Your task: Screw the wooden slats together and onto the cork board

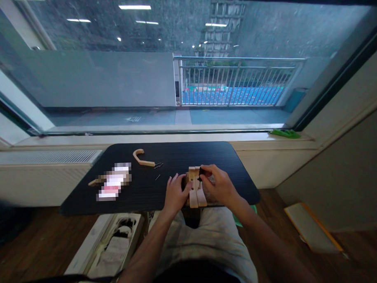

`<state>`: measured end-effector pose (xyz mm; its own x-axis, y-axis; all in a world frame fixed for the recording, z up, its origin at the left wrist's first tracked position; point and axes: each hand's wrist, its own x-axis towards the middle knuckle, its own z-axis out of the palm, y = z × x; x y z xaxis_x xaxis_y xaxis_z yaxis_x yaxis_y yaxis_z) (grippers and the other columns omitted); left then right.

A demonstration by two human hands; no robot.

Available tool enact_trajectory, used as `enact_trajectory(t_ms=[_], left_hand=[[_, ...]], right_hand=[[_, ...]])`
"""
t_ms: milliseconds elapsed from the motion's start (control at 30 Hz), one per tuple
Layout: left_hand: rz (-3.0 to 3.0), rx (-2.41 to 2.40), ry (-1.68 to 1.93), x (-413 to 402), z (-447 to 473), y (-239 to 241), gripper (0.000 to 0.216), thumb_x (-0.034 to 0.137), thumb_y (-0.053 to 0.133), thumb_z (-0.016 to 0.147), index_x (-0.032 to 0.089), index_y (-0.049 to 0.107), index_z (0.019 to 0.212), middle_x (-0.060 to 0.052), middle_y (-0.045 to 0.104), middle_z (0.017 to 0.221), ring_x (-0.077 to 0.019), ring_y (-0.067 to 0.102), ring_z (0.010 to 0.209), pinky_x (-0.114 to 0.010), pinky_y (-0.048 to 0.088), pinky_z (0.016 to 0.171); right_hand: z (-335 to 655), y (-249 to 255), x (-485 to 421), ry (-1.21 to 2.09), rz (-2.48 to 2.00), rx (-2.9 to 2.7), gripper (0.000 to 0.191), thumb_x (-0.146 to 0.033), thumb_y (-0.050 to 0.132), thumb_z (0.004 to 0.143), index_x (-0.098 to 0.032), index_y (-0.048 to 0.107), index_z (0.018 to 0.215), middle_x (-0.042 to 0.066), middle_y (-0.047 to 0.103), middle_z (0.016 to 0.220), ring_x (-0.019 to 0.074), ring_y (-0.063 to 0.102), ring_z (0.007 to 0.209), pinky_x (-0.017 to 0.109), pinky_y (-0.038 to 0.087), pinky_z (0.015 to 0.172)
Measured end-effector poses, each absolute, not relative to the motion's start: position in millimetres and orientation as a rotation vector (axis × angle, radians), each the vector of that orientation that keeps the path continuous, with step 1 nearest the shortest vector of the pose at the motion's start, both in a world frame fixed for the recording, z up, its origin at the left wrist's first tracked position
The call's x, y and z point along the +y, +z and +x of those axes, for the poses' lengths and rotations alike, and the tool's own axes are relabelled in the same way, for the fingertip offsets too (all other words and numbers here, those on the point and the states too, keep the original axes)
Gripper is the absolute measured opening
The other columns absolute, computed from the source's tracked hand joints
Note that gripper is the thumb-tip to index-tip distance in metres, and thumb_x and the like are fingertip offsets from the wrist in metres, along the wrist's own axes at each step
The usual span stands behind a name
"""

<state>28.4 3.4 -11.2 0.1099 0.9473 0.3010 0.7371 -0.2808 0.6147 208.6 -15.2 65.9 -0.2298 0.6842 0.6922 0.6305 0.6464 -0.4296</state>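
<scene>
Near the front edge of the black table (pixel 176 148), a pale wooden piece (pixel 193 195) lies in front of me, with two parts side by side and dark holes along it. My left hand (pixel 177 194) grips its left side, thumb on the wood and fingers around the edge. Between the thumb and fingers of my right hand (pixel 220 182) is a small black-handled screwdriver (pixel 201 172), tilted, its thin tip down at the right part of the wood. My right palm hides what lies beneath it.
A curved wooden hook (pixel 145 163) lies at the back left with several loose screws (pixel 158 177) near it. Farther left are a blurred-out item (pixel 114 182) and another wooden piece (pixel 95 182). An open white box (pixel 108 247) stands on the floor; a window fills the background.
</scene>
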Motion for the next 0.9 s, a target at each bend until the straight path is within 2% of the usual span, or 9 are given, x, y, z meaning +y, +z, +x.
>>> enact_trajectory(t_ms=[900], left_hand=[[2.083, 1.662, 0.898, 1.7, 29.7, -5.1, 0.038, 0.043, 0.045, 0.090, 0.016, 0.061, 0.111, -0.012, 0.066, 0.119, -0.0300, 0.048, 0.129, -0.053, 0.027, 0.113]], right_hand=[[208.0, 67.4, -15.4, -0.024, -1.151, -1.993, 0.018, -0.022, 0.059, 0.088, -0.021, 0.062, 0.106, 0.004, 0.065, 0.082, 0.0175, 0.062, 0.073, 0.030, 0.049, 0.069]])
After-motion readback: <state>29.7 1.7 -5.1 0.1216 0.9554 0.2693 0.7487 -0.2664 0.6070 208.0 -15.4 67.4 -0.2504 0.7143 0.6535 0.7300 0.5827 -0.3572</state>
